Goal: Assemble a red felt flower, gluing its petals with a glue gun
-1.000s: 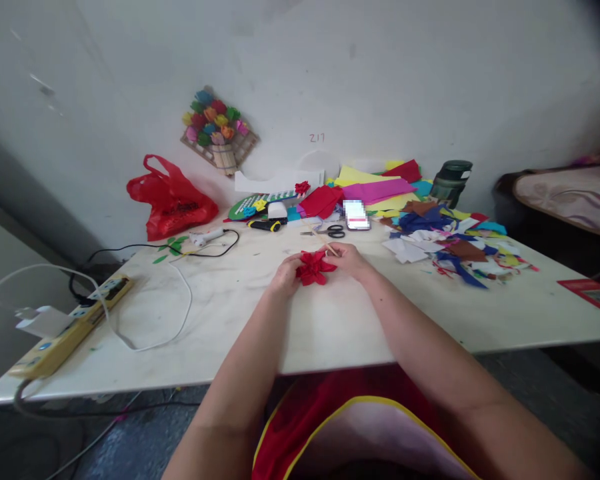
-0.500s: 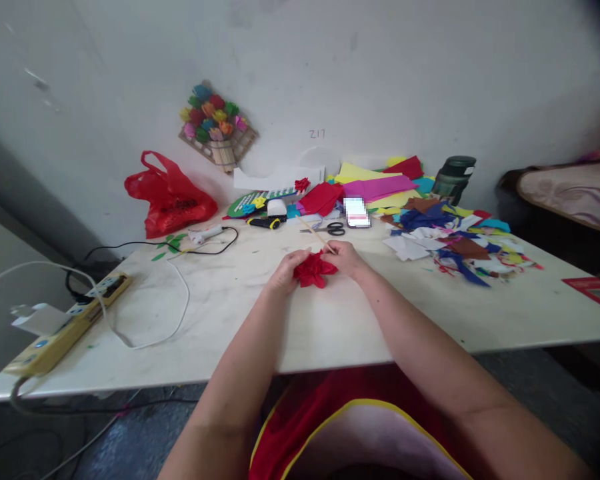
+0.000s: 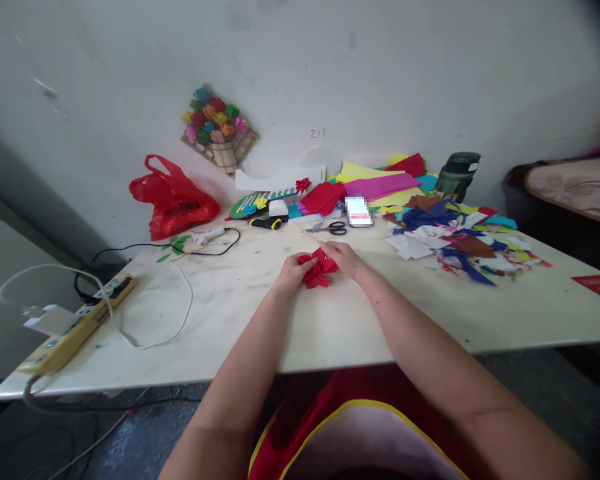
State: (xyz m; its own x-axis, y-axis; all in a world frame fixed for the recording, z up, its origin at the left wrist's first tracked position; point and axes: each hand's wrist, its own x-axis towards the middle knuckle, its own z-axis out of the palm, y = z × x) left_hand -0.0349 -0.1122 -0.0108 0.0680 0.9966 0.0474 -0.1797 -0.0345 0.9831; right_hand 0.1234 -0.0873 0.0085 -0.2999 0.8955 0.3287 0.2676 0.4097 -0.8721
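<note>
Just above the white table (image 3: 230, 333), a red paper flower (image 3: 319, 272) with several pointed petals is held between my two hands. My left hand (image 3: 295, 268) pinches its left side, the thumb lying over a petal. My right hand (image 3: 344, 259) is closed at the flower's upper right and also grips a thin wooden stick (image 3: 311, 235), which points up and to the left. The fingertips of the right hand are partly hidden. Beyond the stick lie black-handled scissors (image 3: 336, 229).
Cut paper scraps (image 3: 455, 240) are heaped at the right, near a dark green bottle (image 3: 457, 177). A phone (image 3: 359, 211) and coloured paper sheets (image 3: 380, 183) lie at the back. On the left are a red plastic bag (image 3: 180, 207), a glue gun (image 3: 209, 235) and a power strip (image 3: 80, 327).
The flower has turned between my hands, and its petals now look more spread and face me more. My left thumb has come over onto a petal. The stick stays in my right hand.
</note>
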